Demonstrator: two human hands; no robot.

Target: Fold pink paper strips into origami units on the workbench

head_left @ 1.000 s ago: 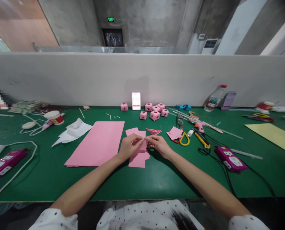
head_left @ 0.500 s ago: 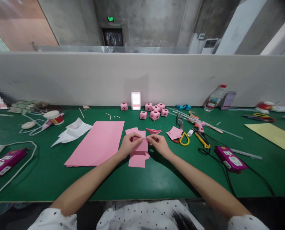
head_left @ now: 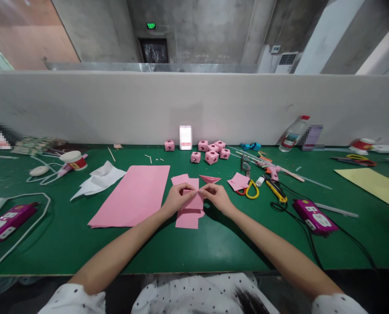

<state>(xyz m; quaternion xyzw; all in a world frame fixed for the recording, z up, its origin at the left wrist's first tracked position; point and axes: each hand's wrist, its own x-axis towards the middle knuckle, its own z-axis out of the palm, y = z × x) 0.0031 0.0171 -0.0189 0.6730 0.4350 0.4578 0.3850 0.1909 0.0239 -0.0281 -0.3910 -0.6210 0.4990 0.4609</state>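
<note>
Between my hands is a small pink paper square (head_left: 194,201), held up over other pink paper pieces (head_left: 187,221) on the green table. My left hand (head_left: 178,198) pinches its upper edge with thumb and forefinger. From the other side my right hand (head_left: 216,196) pinches the same paper near its upper right corner, and the fingertips of both hands nearly meet. Just behind my right hand lies a folded pink paper piece (head_left: 209,179). A stack of large pink sheets (head_left: 132,196) lies left of my left hand.
Several pink paper cubes (head_left: 211,157) stand near the white partition. To the right lie small pink squares (head_left: 239,181), yellow-handled scissors (head_left: 252,190), a yellow cutter (head_left: 276,190), a pink glue gun (head_left: 273,171) and a purple power strip (head_left: 314,216) with black cables. Crumpled white paper (head_left: 99,179) lies left.
The held paper square has shifted slightly right and down. My right fingertips have moved a little left, closer to my left fingertips.
</note>
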